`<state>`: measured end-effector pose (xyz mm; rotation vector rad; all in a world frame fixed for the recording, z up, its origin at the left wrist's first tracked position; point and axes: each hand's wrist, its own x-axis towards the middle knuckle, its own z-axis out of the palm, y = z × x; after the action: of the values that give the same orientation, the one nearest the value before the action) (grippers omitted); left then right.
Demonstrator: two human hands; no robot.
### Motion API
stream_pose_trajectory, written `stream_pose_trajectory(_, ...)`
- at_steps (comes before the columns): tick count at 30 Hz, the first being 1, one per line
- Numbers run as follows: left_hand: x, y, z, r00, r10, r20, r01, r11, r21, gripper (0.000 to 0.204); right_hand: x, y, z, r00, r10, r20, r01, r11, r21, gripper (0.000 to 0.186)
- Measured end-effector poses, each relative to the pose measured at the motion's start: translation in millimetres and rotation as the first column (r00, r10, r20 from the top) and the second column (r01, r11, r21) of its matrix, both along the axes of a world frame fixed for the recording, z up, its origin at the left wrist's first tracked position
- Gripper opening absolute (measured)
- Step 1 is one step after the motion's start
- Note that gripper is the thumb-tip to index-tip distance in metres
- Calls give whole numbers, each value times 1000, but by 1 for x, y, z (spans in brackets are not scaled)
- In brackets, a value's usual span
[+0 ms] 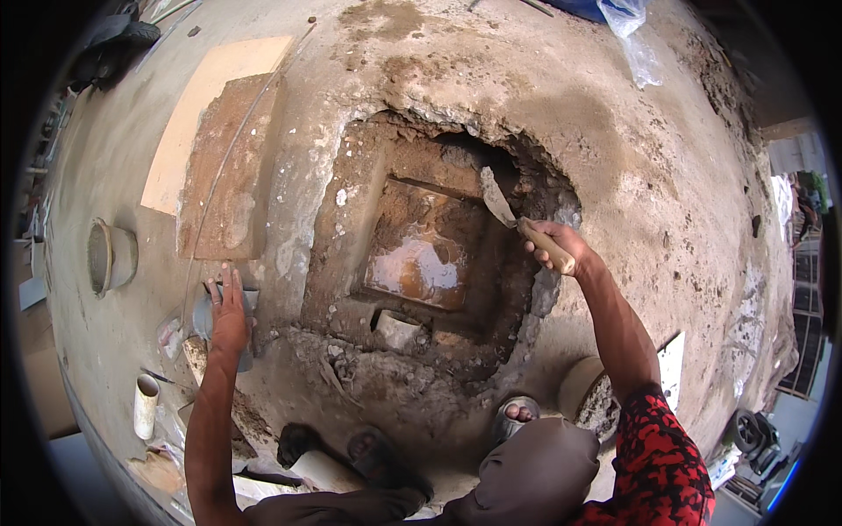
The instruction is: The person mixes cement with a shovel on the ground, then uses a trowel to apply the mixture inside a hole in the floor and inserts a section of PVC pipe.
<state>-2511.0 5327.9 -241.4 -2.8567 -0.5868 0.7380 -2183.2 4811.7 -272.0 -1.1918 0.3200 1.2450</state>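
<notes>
My right hand grips the wooden handle of a trowel, whose mortar-smeared blade points up and left over a square pit broken into the concrete. Inside the pit is a recessed square with muddy water, and below that sits a short pale pipe piece. My left hand, fingers stretched out, lies over a grey object at the pit's left; whether it rests on it is unclear. Just above that hand lie a brown slab and a pale board.
At left are a bucket and a white pipe. A container of rubble stands beside my sandalled foot at lower right. Blue and clear plastic lies at top; black wheeled objects are at the right rim.
</notes>
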Motion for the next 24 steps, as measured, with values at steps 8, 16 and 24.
stream_pose_trajectory(8,1,-28,-34,975,46,219,-14,989,-146,105,-198,-171,262,873,257,415,50,798,-600,52)
stream_pose_trajectory(16,32,-53,-5,925,-121,361,166,982,-94,87,-299,-266,331,470,880,-68,-206,34,-978,38)
stream_pose_trajectory(24,122,-366,106,849,-440,291,451,318,-834,76,-339,-228,251,338,924,-178,-198,-115,-973,32)
